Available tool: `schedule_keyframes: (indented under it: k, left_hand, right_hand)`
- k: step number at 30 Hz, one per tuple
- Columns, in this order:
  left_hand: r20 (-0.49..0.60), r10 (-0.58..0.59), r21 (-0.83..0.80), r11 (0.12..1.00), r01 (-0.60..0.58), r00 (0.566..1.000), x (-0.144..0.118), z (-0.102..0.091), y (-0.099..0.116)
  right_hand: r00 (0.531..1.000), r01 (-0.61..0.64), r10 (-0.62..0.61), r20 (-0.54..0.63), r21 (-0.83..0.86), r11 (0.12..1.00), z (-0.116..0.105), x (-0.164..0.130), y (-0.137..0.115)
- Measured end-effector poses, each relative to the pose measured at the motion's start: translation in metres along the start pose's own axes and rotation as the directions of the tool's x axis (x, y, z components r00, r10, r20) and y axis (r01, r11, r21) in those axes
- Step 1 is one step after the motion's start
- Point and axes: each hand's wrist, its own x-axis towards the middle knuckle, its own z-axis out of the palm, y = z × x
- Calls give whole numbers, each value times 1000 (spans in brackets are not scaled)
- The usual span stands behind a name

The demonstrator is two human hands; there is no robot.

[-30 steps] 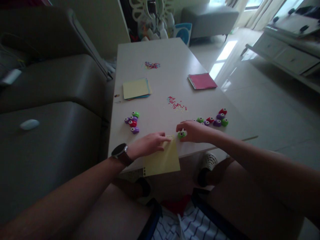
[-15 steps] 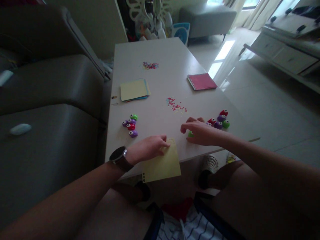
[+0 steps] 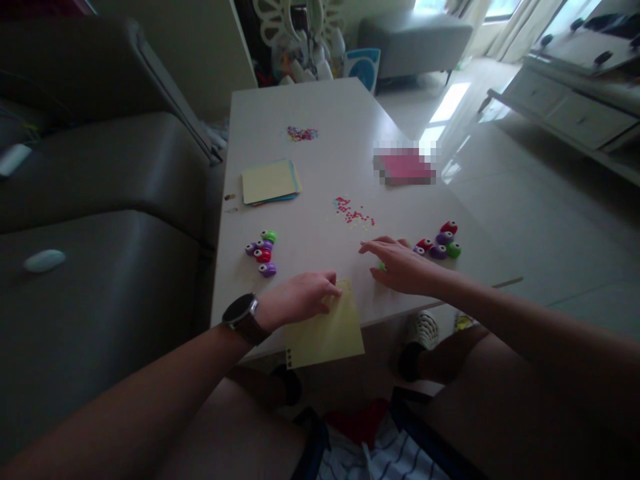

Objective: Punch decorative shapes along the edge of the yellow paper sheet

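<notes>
White table (image 3: 320, 113), grey sofa (image 3: 100, 200) left, pale tiled floor (image 3: 525, 220)

Dim room, dark grey sofa (image 3: 100, 220) fills left of frame beside a long white table (image 3: 320, 107). Glossy pale tile floor (image 3: 540, 220) at right with a bright window reflection; white drawer unit (image 3: 575, 113) upper right, grey ottoman (image 3: 415, 40) top centre, curtains behind it

Matt yellow paper sheet (image 3: 327, 328) — glossy plastic punches (image 3: 261, 251) — smooth, faintly shiny table (image 3: 320, 107)
</notes>
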Motion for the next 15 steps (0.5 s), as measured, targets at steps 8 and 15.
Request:
schedule_keyframes:
  k: [8,15]
  left_hand:
    - [-30,-22,30,999,23,999,-2,0,2]
    - [-100,-72,46,996,77,992,-3,-9,1]
  right_hand:
    - [991,86,-71,111,-131,988,-12,-3,6]
    - [990,119,-110,85,-100,988,-15,-6,2]
